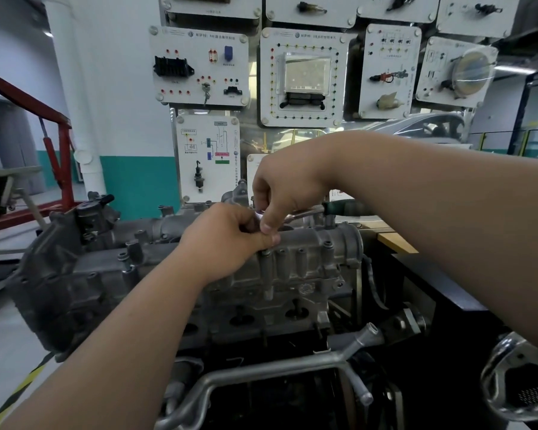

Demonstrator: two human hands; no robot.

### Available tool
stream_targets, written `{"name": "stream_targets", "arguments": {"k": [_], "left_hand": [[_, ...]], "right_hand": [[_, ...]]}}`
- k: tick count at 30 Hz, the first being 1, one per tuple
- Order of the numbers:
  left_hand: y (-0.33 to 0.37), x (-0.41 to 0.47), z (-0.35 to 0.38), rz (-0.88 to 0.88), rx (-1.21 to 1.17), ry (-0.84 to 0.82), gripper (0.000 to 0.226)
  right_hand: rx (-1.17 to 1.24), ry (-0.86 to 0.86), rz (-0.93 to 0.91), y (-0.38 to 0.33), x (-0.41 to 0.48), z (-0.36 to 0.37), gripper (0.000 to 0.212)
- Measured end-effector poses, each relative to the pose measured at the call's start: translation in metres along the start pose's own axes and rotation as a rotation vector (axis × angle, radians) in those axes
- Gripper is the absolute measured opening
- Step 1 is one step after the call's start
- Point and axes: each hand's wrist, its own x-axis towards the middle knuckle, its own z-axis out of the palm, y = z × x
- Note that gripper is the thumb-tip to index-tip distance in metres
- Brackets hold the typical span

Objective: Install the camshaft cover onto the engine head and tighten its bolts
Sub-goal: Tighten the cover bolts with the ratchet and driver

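The grey aluminium camshaft cover (311, 246) lies on top of the engine head (280, 293) in the middle of the view. My left hand (227, 237) rests on the cover's near edge with fingers curled over a bolt (265, 252) there. My right hand (280, 187) reaches down from above and pinches the head of a chrome ratchet wrench (305, 214), whose dark green handle (342, 207) points right. The fingertips of both hands meet over the same bolt. What the left fingers grip is hidden.
Other bolts (327, 243) stand along the cover's edge. A metal coolant pipe (261, 370) crosses in front below. A wooden bench edge (395, 240) lies right, a red engine crane (56, 141) left, and training panels (302, 79) hang behind.
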Motion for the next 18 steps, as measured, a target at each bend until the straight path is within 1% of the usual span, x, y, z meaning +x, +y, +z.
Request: {"name": "stream_targets", "arguments": {"k": [3,5,8,10,13,16,18], "left_hand": [[-0.0002,0.0012,-0.0026,0.005,-0.042,-0.05,0.023],[-0.0001,0.0014,-0.0029,0.0,-0.016,-0.068,0.02],[0.0001,0.0,-0.002,0.003,0.049,-0.06,0.022],[-0.0004,-0.0011,-0.002,0.012,0.054,-0.047,0.023],[-0.0011,-0.002,-0.0028,0.026,0.014,-0.046,0.021],[-0.002,-0.0007,-0.0031,0.027,-0.021,-0.057,0.017],[-0.0037,0.0011,-0.0026,0.028,-0.052,-0.054,0.019]], "right_hand": [[0.013,0.0,0.02,0.0,0.0017,0.0012,0.029],[0.023,-0.003,0.049,-0.0024,0.0042,0.003,0.035],[0.022,-0.057,0.069,-0.0072,0.0074,0.0039,0.039],[0.01,-0.056,0.063,-0.0068,0.0071,0.0037,0.039],[-0.026,0.02,0.006,-0.0028,0.0026,0.0052,0.035],[-0.02,0.062,-0.07,-0.0019,-0.0013,0.0065,0.022],[-0.011,0.058,-0.082,-0.0008,-0.0006,0.0054,0.027]]}}
